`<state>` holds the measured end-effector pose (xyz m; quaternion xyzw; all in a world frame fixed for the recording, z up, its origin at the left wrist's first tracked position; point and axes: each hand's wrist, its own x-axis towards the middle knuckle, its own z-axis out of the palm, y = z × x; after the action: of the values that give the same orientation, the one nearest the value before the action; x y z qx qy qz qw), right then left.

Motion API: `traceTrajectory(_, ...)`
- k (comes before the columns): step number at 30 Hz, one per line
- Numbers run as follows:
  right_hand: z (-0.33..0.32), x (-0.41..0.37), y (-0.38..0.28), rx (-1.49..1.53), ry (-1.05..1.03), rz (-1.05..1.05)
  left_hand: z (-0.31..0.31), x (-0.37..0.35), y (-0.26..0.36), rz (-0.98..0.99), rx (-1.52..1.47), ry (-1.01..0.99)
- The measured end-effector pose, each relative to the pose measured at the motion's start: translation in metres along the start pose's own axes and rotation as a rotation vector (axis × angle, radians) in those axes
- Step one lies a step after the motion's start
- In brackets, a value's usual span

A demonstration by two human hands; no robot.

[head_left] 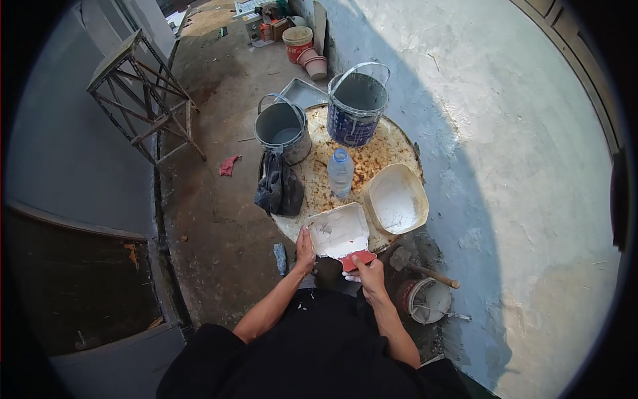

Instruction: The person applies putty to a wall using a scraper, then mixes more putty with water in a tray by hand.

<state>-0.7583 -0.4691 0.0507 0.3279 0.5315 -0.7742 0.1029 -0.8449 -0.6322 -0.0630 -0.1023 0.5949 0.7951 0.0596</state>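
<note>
My left hand [305, 251] is closed on the left edge of a shallow white tray [364, 218], which is coated inside with white paste. My right hand [369, 274] grips a red, flat scraper [359, 261] at the tray's near right corner. White paste smears the fingers of that hand. Just right of the tray sits a cream square tub [425, 194] with white material in it. A clear plastic bottle [340, 174] with a blue cap stands behind the tray.
A rusty round top [316, 130] carries a grey bucket [282, 126], a dark blue bucket [357, 110] and a black plastic bag [279, 189]. A hammer [428, 271] and a small pail [428, 300] are low right, beside the wall [531, 166]. A metal stand [143, 100] is left.
</note>
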Motion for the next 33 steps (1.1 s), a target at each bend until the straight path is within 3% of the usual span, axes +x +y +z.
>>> traceTrajectory(7, 0.032, 0.019, 0.015, 0.073, 0.212, -0.017, -0.004, 0.05, 0.028, -0.203, -0.05, -0.216)
traceTrajectory(10, 0.026, 0.022, 0.02, 0.164, 0.25, 0.016, -0.011, 0.068, 0.011, -0.141, 0.047, -0.316)
traceTrajectory(15, 0.007, 0.011, 0.003, 0.077, 0.297, 0.129, -0.013, 0.077, 0.006, -0.248, -0.014, -0.287)
traceTrajectory(18, -0.034, 0.023, 0.011, -0.039, 0.706, -0.258, -0.017, 0.079, 0.006, -0.278, -0.051, -0.295)
traceTrajectory(20, -0.061, 0.032, -0.002, 0.304, 0.664, -0.317, -0.024, 0.083, -0.002, -0.286, -0.042, -0.289)
traceTrajectory(25, -0.078, 0.076, -0.043, 0.281, 0.376, -0.164, -0.02, 0.078, 0.011, -0.272, -0.038, -0.296)
traceTrajectory(29, -0.089, 0.095, -0.039, 0.22, 0.39, -0.158, -0.028, 0.086, -0.021, -0.214, 0.011, -0.267)
traceTrajectory(33, -0.084, 0.098, -0.041, 0.323, 0.447, -0.178, -0.019, 0.075, -0.006, -0.268, -0.061, -0.28)
